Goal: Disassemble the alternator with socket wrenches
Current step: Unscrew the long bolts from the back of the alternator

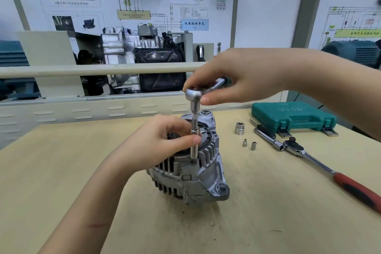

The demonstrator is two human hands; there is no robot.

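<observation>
Behind the pale wooden worktop (72,171) stands a white board with wiring diagrams (144,6), and in front of it an engine model (144,57) sits behind a rail. On the worktop, near the middle, the alternator (191,171) stands with its finned grey housing facing up. A small ratchet wrench (194,94) with a long extension bar (194,130) stands upright on it, and the lower end of the bar meets a bolt at the edge of the housing. The right hand (237,76) holds the wrench from above, with the fingers curled around the round head and the handle. The left hand (165,138) pinches the extension bar at its middle between thumb and fingers and rests on top of the alternator. To the right of the alternator lie one large socket (239,128) and two small sockets (249,144), standing close together. Beside them lies a bigger ratchet wrench with a red handle (329,169), pointing to the right corner. A closed green tool case (292,116) sits behind it.
</observation>
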